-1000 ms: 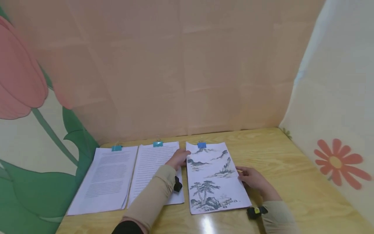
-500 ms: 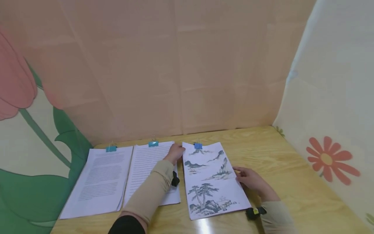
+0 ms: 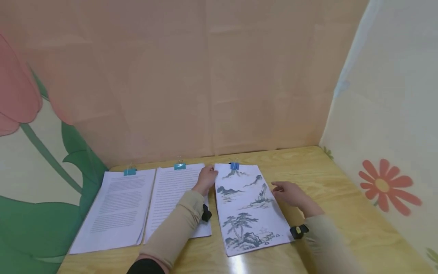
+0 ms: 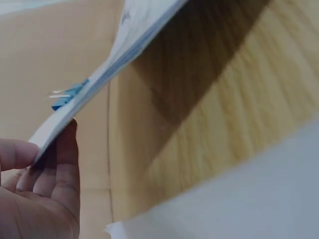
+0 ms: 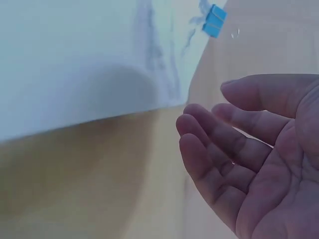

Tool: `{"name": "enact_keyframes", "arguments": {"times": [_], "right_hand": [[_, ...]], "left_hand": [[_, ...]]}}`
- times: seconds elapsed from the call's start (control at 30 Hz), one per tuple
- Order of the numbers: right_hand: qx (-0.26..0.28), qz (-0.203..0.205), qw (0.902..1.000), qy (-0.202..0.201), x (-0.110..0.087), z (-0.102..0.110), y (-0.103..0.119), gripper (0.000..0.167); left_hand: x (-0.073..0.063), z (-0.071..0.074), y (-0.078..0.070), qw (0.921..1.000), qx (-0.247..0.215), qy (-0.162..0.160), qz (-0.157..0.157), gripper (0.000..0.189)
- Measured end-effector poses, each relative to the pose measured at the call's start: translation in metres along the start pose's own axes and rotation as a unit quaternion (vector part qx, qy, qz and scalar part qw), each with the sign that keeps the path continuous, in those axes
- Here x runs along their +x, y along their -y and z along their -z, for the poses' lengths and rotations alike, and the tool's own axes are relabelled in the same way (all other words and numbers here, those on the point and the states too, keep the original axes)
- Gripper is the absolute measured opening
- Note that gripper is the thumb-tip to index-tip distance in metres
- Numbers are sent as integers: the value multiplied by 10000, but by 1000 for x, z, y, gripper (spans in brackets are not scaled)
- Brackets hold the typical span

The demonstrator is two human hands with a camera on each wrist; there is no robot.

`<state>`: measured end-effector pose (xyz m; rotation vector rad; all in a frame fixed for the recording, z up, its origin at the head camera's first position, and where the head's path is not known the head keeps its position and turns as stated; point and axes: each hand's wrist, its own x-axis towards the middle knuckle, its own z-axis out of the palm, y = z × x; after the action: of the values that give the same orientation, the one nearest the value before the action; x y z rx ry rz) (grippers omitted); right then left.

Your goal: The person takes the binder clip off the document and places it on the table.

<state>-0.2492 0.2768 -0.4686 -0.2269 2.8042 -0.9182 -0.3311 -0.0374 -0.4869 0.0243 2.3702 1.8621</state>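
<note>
A clipped stack of paper [image 3: 251, 205], its top sheet printed with ink-style mountains and pine trees, is at the middle right in the head view. A blue binder clip [image 3: 234, 166] sits on its top edge. My left hand [image 3: 206, 179] pinches the stack near its upper left corner; in the left wrist view the thumb [image 4: 19, 153] is on top and the fingers are beneath, with the sheets raised above the wood. Beside the stack's right edge is my right hand [image 3: 293, 195], fingers loosely bent and nothing held. The right wrist view has its fingertips apart from the paper.
Two stacks of printed text, one at the far left [image 3: 113, 213] and one in the middle [image 3: 171, 198], lie side by side, each with a teal clip at the top. The wooden table [image 3: 342, 213] meets a tan backdrop behind and a flower-patterned wall at the right.
My right hand has let go of the stack's right edge and drawn slightly up and away. The left hand keeps its pinch, and the stack has shifted a little. The head view turned slightly right.
</note>
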Motion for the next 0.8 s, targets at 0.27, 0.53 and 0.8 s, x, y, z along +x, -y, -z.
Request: {"name": "enact_keyframes", "arguments": {"times": [0.27,0.53,0.8], "right_hand": [[-335,771,9962,-213,26,11,20,44],[-579,1389,9834,-1011,60,2,42,44],[-493,1685,9819,-707,83,9,66,59]], "left_hand": [[-7,0,0,9999,-48,134,13,17],[-13,-7,3,9986,-135,219,-471,18],[-20,-13,5,9975,-292,221,-600,17]]}}
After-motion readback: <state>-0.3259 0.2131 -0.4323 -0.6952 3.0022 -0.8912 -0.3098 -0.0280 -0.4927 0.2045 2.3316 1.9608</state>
